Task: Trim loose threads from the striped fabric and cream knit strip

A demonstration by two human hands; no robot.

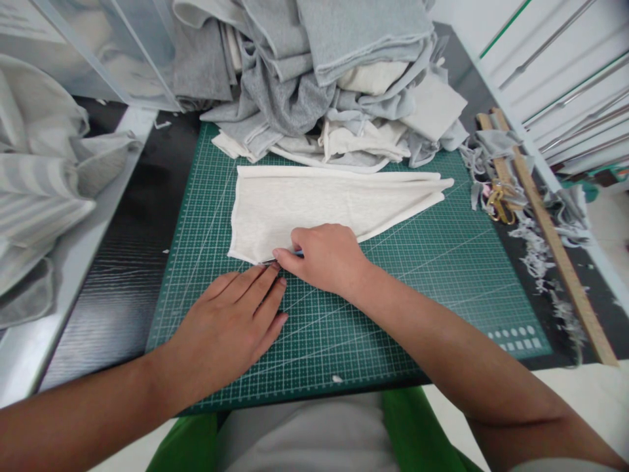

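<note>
Two bare hands work at the near edge of a cream fabric piece (314,203) that lies flat on the green cutting mat (442,275), its long tapered end pointing right. The left hand (230,321) rests palm down and open on the mat, fingertips just touching the cloth's lower left corner. The right hand (324,255) is closed around a small tool, of which only a sliver of metal and blue shows at the fingertips, right at the fabric's lower edge; what the tool is I cannot tell. The cloth looks like thin, soft knit, light and limp, likely to stretch or creep on the mat, so it seems best pinned flat near the edge or lifted by a corner. Behind it a heap of grey and cream fabric (319,72) crowds the counter, and a wooden ruler (555,242) lies among the grey scraps (535,242) on the right.
</note>
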